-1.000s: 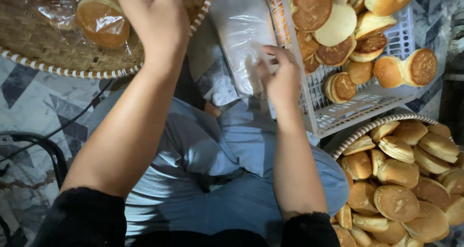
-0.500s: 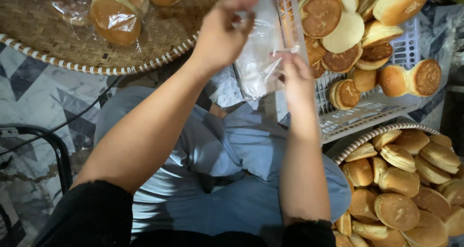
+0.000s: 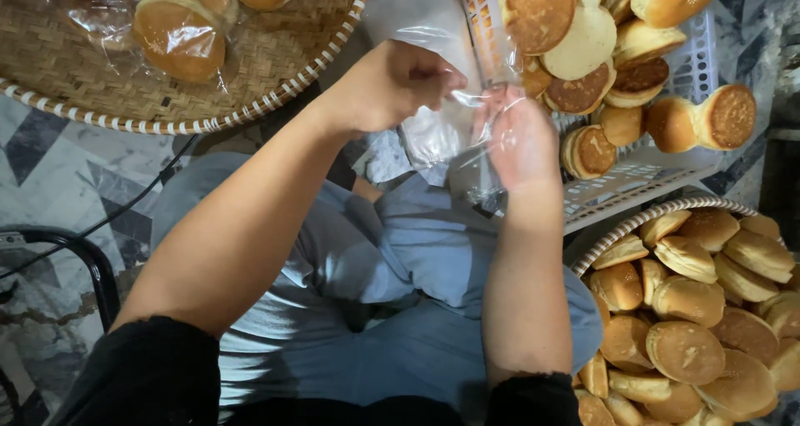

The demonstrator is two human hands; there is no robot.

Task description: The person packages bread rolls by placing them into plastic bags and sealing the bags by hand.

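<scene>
Head view: the left hand is curled into a loose fist, its fingertips pinching the upper edge of a clear plastic bag. The right hand sits just beside it, with the fingers inside or behind the film and seen through it; the fingers appear spread against the plastic. The bag is thin, transparent and glossy, with creases and white highlights, and shows no contents. It hangs between the two hands above the person's lap, in front of the white plastic crate.

The crate holds round golden-brown buns, some flat side up. A round woven tray at upper left carries buns already wrapped in clear film. A second woven basket at lower right is filled with loose buns. The person wears black sleeves and light blue-grey trousers. A patterned floor shows at left.
</scene>
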